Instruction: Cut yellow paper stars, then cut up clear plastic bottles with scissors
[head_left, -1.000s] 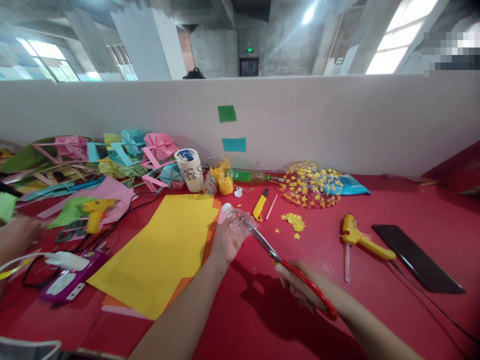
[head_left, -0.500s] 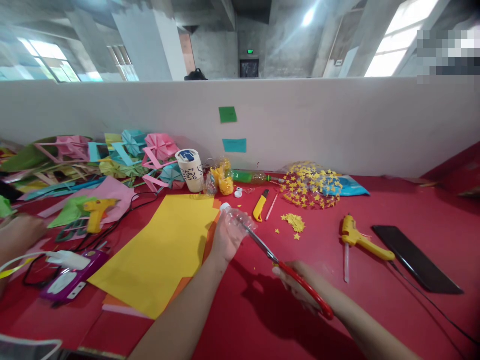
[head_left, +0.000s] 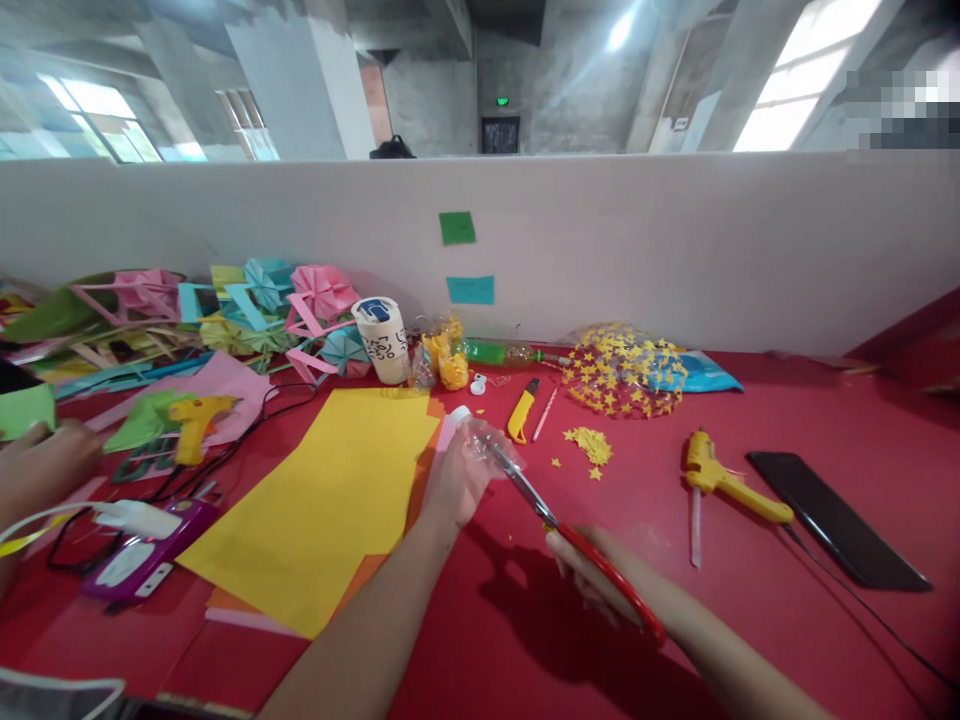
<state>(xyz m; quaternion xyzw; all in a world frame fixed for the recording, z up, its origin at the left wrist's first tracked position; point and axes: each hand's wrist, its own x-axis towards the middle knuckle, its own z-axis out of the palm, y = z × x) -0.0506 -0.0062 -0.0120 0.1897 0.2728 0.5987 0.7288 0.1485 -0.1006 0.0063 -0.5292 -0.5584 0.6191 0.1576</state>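
Observation:
My left hand [head_left: 459, 478] is closed around a clear plastic bottle piece [head_left: 486, 447] with a white cap, tilted above the red table. My right hand [head_left: 592, 575] grips the red handles of a pair of scissors [head_left: 541, 508]. The metal blades reach up and left to the clear plastic and overlap it. Whether they are cutting into it, I cannot tell. Beyond my hands lie a yellow utility knife [head_left: 522, 412], a striped stick [head_left: 544, 414] and a small heap of yellow stars [head_left: 589, 445].
Yellow paper [head_left: 322, 500] lies at left over orange and pink sheets. A glue gun [head_left: 731, 480] and a dark phone-like slab [head_left: 836, 520] are at right. A star-covered clear dome [head_left: 624, 372] stands behind. Another person's hand [head_left: 52, 465] holds green paper beside a purple power strip [head_left: 150, 550].
My left hand and the clear plastic have shifted slightly right, with the scissors' blades still across the plastic. At far left, the other person's hand has moved right, showing more green paper.

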